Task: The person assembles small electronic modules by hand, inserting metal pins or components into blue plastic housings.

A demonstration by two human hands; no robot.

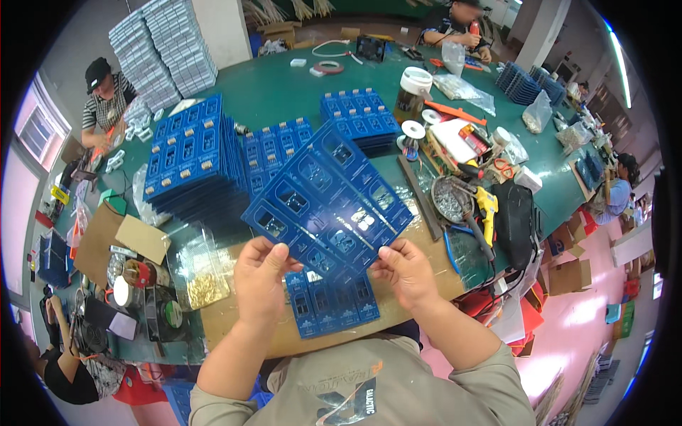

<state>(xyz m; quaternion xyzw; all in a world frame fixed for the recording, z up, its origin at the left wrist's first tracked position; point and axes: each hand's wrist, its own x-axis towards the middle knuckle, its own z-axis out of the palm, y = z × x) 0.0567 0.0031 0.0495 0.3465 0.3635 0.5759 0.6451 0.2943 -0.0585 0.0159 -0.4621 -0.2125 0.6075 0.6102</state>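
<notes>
I hold a dark blue plastic tray (328, 199) with several moulded pockets, tilted up over the green table (284, 92). My left hand (260, 277) grips its near left corner, and my right hand (403, 271) grips its near right edge. Under the raised tray another blue tray (334, 309) lies flat on a brown cardboard sheet (227, 319). A tall stack of blue trays (188, 160) stands to the left, and lower stacks (359, 117) sit behind.
A clear bag of small brass parts (202, 284) lies at my left. To my right are a round dish of screws (449, 199), a yellow power screwdriver (486, 206) and a black bag (515, 224). Other people work at the far left and far end.
</notes>
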